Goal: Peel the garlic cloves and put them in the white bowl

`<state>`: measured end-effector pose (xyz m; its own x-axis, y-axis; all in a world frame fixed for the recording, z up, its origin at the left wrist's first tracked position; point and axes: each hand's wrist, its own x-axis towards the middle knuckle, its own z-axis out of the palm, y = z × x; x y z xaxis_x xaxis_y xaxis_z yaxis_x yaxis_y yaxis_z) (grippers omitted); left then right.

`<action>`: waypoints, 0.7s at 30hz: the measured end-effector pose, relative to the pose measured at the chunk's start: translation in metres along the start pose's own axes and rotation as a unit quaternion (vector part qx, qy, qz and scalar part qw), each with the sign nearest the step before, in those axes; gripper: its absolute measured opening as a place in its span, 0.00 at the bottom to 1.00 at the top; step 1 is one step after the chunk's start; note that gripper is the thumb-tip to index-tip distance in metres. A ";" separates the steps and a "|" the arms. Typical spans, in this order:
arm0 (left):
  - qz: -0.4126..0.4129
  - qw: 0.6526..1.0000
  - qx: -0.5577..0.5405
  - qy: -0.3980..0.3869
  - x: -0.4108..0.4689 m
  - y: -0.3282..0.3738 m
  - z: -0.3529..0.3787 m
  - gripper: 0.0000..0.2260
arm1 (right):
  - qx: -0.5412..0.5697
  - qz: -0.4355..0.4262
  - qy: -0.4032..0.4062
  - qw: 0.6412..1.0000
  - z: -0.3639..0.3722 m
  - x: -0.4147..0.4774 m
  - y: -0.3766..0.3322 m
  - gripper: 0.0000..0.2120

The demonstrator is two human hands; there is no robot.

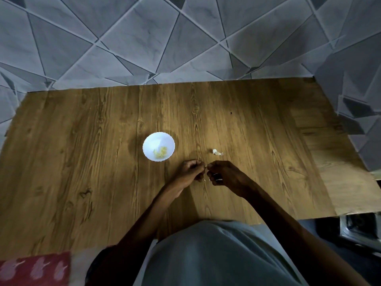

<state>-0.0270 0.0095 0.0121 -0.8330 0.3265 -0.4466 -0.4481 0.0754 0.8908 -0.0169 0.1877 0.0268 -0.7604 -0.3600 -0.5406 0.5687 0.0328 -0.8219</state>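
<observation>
Garlic clove (205, 166), barely visible, is pinched between my left hand (190, 171) and right hand (224, 176), near the white bowl (153, 141); I'd hold firm with one; strip skin slowly with the other, low over the counter (82, 141).

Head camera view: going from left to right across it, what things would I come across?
Red cloth → white bowl → left hand → garlic clove pinched between both hands → right hand.
</observation>
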 end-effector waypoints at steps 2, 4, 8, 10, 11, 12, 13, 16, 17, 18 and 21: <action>-0.004 1.000 0.008 0.001 0.000 0.000 0.000 0.09 | -0.001 -0.001 -0.007 1.000 -0.001 0.000 0.001 0.08; -0.007 1.000 0.016 0.006 0.001 0.000 0.001 0.08 | -0.006 0.002 -0.009 1.000 -0.002 0.001 0.001 0.09; -0.005 0.999 0.050 0.013 0.000 -0.001 0.001 0.07 | -0.002 0.010 0.002 1.000 -0.001 0.000 0.001 0.08; -0.003 0.998 0.064 0.013 -0.001 -0.001 0.000 0.06 | 0.011 0.014 0.004 1.000 -0.001 0.000 0.000 0.09; -0.001 0.998 0.064 0.014 -0.001 -0.002 0.000 0.06 | 0.016 0.016 0.005 1.000 -0.001 0.000 0.000 0.09; 0.000 0.998 0.059 0.017 -0.002 -0.002 0.000 0.06 | 0.017 0.016 0.008 1.000 -0.001 0.000 0.000 0.09; 0.000 0.999 0.049 0.023 -0.002 -0.003 -0.001 0.05 | 0.016 0.015 0.012 1.000 -0.001 0.000 0.000 0.09; -0.005 0.999 -0.003 0.037 -0.003 -0.005 -0.001 0.06 | -0.009 -0.006 0.035 0.999 -0.002 -0.001 0.002 0.08; -0.005 0.999 -0.014 0.041 -0.003 -0.006 -0.001 0.06 | -0.028 -0.017 0.049 0.998 -0.001 -0.001 0.003 0.08; -0.004 0.999 -0.019 0.044 -0.003 -0.006 0.000 0.07 | -0.052 -0.024 0.069 0.996 -0.001 -0.001 0.004 0.08; -0.008 0.998 -0.028 0.051 -0.002 -0.006 0.001 0.05 | -0.149 -0.054 0.135 0.978 0.002 0.001 0.005 0.07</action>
<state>-0.0225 0.0096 0.0077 -0.8531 0.2270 -0.4697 -0.4769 0.0259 0.8786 -0.0143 0.1857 0.0229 -0.8893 -0.1180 -0.4419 0.3940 0.2929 -0.8712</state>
